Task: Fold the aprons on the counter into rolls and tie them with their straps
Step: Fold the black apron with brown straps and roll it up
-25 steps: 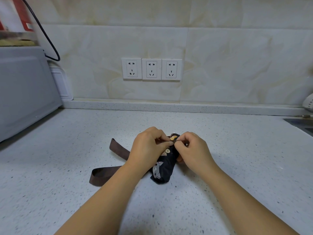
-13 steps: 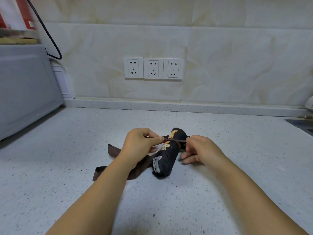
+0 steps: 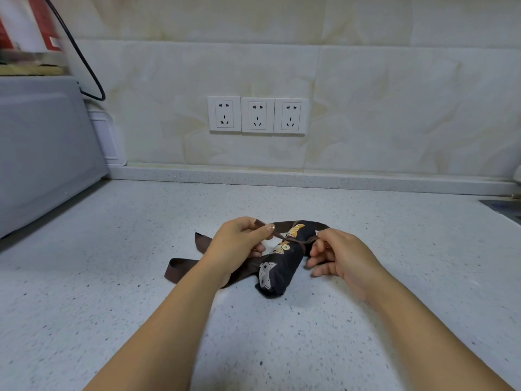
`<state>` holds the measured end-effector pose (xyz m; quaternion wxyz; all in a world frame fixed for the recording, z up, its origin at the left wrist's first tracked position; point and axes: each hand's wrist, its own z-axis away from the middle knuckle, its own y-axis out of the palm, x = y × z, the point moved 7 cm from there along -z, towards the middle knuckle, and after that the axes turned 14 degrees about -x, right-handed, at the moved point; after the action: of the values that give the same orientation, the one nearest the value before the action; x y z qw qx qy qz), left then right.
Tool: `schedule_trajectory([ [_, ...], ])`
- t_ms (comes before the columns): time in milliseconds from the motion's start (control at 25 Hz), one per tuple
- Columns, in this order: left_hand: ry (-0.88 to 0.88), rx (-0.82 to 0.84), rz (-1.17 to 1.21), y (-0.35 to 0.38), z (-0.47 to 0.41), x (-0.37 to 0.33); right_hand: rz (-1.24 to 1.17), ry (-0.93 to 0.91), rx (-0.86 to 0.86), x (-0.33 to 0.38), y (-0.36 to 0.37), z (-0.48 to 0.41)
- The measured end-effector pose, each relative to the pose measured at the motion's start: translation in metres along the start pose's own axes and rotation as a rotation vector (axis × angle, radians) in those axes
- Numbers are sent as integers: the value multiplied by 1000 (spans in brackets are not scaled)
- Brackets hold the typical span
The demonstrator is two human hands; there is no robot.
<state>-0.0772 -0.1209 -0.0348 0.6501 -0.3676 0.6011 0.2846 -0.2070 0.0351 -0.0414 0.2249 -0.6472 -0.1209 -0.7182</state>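
With strap (image 3: 279,236) taut, roll (image 3: 282,263) between 2 hands (image 3: 239,245) (image 3: 344,255)

counter (image 3: 112,306): white, speckled | on it: rolled apron (image 3: 282,268); brown strap (image 3: 180,268); grey appliance (image 3: 42,150) at left

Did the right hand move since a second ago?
Yes. The right hand, pinching the strap, slid right off the apron roll: it was below the right-hand wall socket, now it is past that socket's right edge.

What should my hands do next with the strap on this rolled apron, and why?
Probably pull outward to cinch the tie: left hand and right hand each pinch an end of the strap, which crosses over the rolled apron.
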Motion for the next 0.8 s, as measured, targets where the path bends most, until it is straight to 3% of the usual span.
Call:
schedule_trajectory([
  [160, -34, 78, -24, 5, 6, 4, 63, -16, 11, -2, 4, -1],
  [320, -65, 17, 47, 8, 5, 4, 195, -103, 18, -2, 3, 5],
  [520, -96, -40, 96, 14, 9, 5, 4, -87, -26, -5, 4, 2],
  [640, -18, -42, 107, 17, 13, -1, -53, -71, -19, -6, 4, 1],
  [800, 147, 18, 23, 22, 19, -14, 91, -237, -42, 7, 7, 12],
])
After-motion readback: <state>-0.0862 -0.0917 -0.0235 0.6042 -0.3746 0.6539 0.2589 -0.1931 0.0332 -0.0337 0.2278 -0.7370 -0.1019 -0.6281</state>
